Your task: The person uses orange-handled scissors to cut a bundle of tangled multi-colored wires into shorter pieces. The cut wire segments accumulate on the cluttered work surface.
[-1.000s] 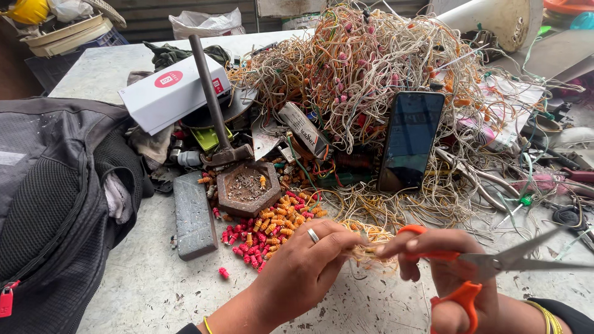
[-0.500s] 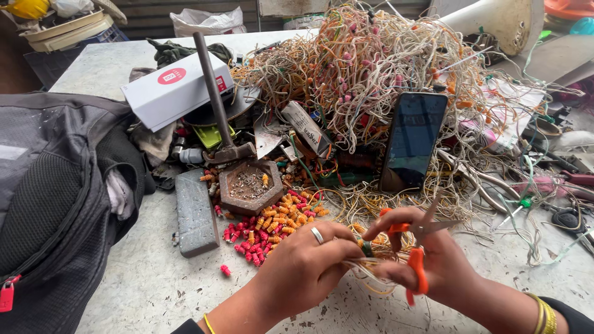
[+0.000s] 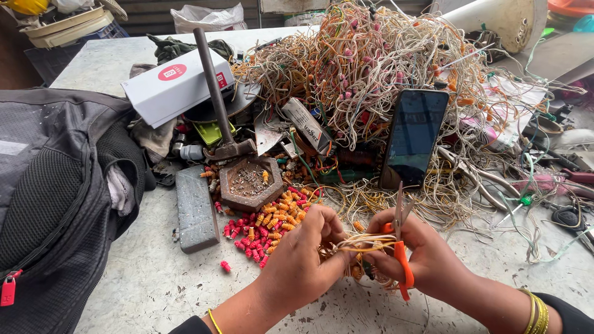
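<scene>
1. The left hand (image 3: 303,263) pinches a small bundle of thin yellowish wires (image 3: 365,242), fingers closed on it, low in the middle of the view just above the tabletop (image 3: 148,284).
2. The right hand (image 3: 421,260) has its fingers wrapped around a pair of orange-handled scissors (image 3: 401,247), blades pointing up and nearly shut, touching the same bundle from the right.
3. A white rectangular box (image 3: 176,86) with a round red label on top and a small red patch on its end lies tilted at the upper left, a hammer (image 3: 218,105) leaning across it.
4. A narrow grey and white packet (image 3: 307,125) with printed lettering stands tilted against the big tangle of wires (image 3: 371,68).
5. A dark phone (image 3: 413,137) is propped upright against that tangle, just above the hands.
6. A pile of red and orange plugs (image 3: 266,226) lies just left of the left hand, below a hexagonal metal block (image 3: 250,182) and beside a grey bar (image 3: 195,207).
7. A grey backpack (image 3: 55,204) fills the left edge.
8. Bare tabletop lies below and left of the hands; loose wires and tools crowd the right edge.
</scene>
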